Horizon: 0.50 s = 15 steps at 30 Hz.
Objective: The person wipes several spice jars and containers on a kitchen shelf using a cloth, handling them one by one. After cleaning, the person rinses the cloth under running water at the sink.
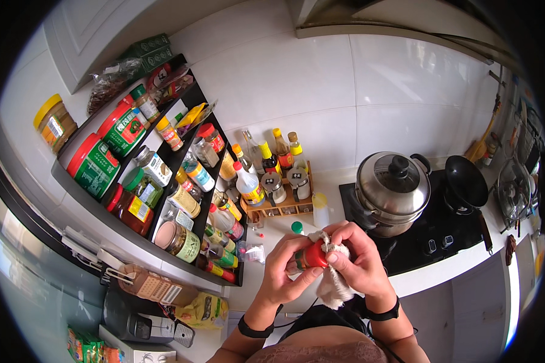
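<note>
My left hand (283, 267) grips a small seasoning jar (301, 260) with a red lid (316, 255), tilted on its side above the counter. A whitish cloth (335, 290) is pinched in my right hand (358, 258) and pressed against the lid, its loose end hanging below. Part of the jar is hidden behind my left fingers. Just beyond my hands, a small container with a green cap (297, 227) stands beside a pale plastic bottle with a yellowish top (320, 209).
A black tiered rack (172, 156) full of jars and bottles fills the left. Behind my hands, a wooden condiment stand (279, 210) holds bottles and glass pots. On the black cooktop (418, 254) stand a lidded steel steamer pot (393, 195) and a black pan (466, 183).
</note>
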{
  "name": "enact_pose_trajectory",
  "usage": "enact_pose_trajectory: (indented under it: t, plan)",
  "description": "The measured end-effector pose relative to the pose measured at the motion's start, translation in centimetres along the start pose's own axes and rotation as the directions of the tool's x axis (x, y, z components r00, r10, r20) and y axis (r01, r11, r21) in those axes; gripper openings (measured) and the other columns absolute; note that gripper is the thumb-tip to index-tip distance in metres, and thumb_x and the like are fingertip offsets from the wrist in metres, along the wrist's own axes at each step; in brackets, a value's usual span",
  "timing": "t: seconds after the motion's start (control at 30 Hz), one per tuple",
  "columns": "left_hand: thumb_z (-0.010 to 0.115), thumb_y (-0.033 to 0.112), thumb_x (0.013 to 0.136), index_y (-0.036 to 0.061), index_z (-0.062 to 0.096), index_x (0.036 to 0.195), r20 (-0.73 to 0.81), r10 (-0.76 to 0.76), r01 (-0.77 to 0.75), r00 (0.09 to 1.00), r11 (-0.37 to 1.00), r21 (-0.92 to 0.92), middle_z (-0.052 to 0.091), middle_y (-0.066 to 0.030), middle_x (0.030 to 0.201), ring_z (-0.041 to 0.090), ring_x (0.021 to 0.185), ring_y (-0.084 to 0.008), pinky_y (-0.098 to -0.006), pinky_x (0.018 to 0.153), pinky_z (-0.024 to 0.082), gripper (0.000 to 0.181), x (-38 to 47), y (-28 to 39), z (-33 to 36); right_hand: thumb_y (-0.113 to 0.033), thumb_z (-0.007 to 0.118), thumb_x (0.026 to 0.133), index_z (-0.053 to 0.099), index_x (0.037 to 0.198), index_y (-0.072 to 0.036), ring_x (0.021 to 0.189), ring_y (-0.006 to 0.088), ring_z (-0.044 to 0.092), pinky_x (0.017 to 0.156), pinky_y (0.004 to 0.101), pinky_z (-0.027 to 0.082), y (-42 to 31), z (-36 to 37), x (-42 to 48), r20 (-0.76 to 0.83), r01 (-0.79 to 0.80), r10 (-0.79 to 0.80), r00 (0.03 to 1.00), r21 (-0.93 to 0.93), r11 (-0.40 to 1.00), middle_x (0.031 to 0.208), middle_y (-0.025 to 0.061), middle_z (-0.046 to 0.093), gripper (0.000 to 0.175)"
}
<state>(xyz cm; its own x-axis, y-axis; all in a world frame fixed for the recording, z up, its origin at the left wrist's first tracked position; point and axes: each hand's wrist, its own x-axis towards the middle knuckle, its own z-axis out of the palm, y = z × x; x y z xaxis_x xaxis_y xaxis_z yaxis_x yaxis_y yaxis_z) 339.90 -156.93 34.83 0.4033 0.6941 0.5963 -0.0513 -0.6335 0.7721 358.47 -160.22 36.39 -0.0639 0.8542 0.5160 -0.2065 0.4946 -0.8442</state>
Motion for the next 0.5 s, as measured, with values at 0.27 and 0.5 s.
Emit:
enact_pose_trajectory:
  t: [0.27,0.5]
  plan:
    - [0.076,0.027,0.086,-0.0006,0.054,0.119,0.085,-0.329,0.327,0.94,0.804,-0.496,0.063,-0.0076,0.101,0.059,0.085,-0.0115,-0.0249,0.072,0.048,0.048,-0.7,0.4,1.3,-0.017,0.054,0.104,0.053,0.102,-0.007,0.079,0.0039,0.055,0.07,0.0201,0.046,0.9,0.2,0.3,-0.202,-0.121,0.244,0.948,0.481,0.869,0.091,-0.0013,0.061,0.01]
    - [0.077,0.027,0.087,0.0004,0.058,0.11,0.158,-0.305,0.327,0.939,0.934,-0.143,0.063,-0.0044,0.095,0.056,0.081,-0.0079,-0.0217,0.069,0.045,0.04,-0.9,0.9,0.3,-0.012,0.069,0.094,0.053,0.099,-0.005,0.085,0.0047,0.05,0.075,0.022,0.044,-0.3,-0.4,-0.1,-0.074,-0.231,0.234,0.969,0.055,0.971,0.092,0.0002,0.058,0.018]
